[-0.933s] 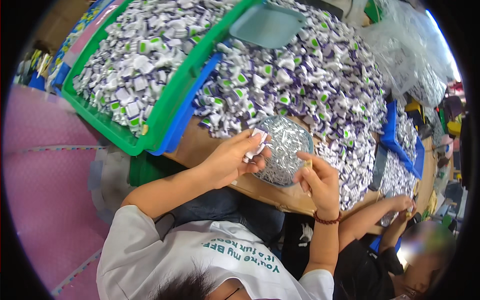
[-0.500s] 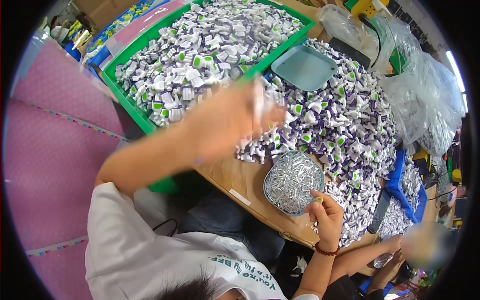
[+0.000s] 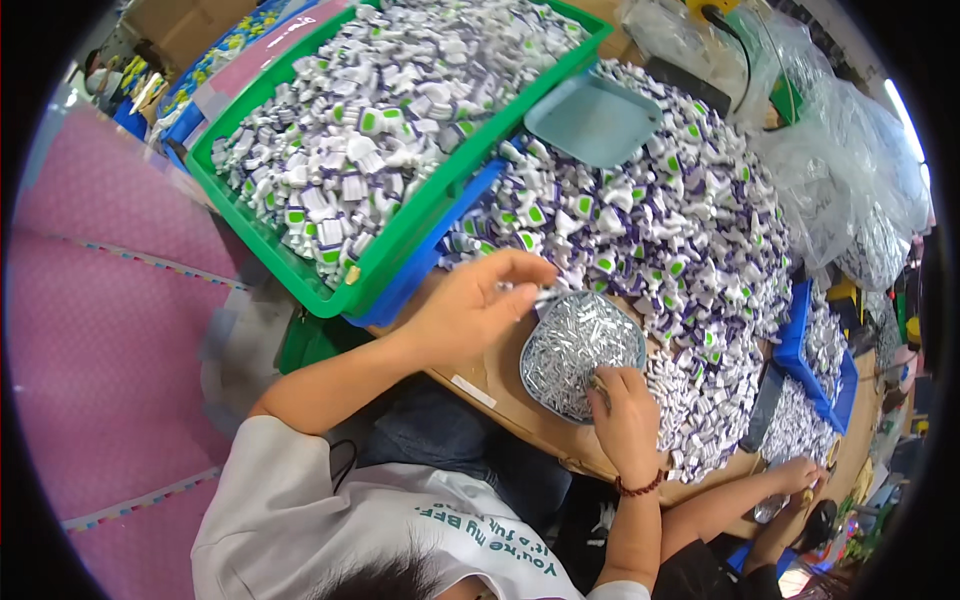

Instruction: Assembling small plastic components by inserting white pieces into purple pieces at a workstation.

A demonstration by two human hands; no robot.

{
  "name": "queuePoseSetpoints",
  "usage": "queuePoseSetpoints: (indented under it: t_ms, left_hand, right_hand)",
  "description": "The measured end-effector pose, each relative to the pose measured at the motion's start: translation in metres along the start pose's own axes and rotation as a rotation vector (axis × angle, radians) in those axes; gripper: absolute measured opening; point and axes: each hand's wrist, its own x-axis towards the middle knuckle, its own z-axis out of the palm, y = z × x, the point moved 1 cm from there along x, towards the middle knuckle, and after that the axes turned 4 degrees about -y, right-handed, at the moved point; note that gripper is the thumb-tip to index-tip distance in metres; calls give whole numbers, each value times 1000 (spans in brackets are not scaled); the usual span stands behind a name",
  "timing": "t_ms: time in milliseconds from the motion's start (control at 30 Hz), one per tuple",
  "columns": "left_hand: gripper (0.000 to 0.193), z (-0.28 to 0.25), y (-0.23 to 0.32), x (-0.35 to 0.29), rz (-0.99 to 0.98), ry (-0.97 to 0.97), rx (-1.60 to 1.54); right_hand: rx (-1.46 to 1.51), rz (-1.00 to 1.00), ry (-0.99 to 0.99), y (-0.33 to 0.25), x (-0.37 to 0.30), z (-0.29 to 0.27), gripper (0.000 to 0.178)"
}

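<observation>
My left hand [image 3: 485, 305] is over the table beside the bowl, thumb and forefinger curled toward each other. A small white and purple toy part [image 3: 543, 293] shows at its fingertips, partly hidden. The round, pale blue-grey bowl [image 3: 524, 372] is filled with short, shiny silver pins [image 3: 580, 345]. At its near right rim my right hand [image 3: 627, 415] has its fingers pinched together over the pins; whatever is between them is hidden. A red bead bracelet circles that wrist. Behind the bowl spreads a large heap of white, purple and green toy parts [image 3: 640, 230].
A green tray [image 3: 345, 295] full of similar parts stands at the left on a blue tray [image 3: 405, 285]. A grey-blue lid [image 3: 590, 120] lies on the heap. Clear plastic bags [image 3: 850, 200] and blue bins [image 3: 800, 350] are at right. Another person's hand [image 3: 795, 475] works at lower right.
My left hand has come down from beside the green tray to the bowl's left edge. My right hand has lowered its fingertips into the bowl. The view has shifted slightly.
</observation>
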Motion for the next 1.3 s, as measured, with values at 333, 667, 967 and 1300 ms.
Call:
queuePoseSetpoints:
  t_ms: [333, 667, 967, 1300]
  left_hand:
    - [26, 8, -46, 48, 625, 165, 1179]
    - [21, 23, -49, 87, 542, 266, 1438]
    - [16, 24, -17, 71, 576, 250, 690]
    - [24, 66, -49, 8, -279, -237, -410]
  right_hand:
    - [12, 10, 89, 12, 4, 14, 13]
    - [86, 66, 108, 6, 9, 15, 11]
    - [626, 322, 153, 20, -3, -1, 13]
    - [1305, 307, 219, -1, 0, -17, 14]
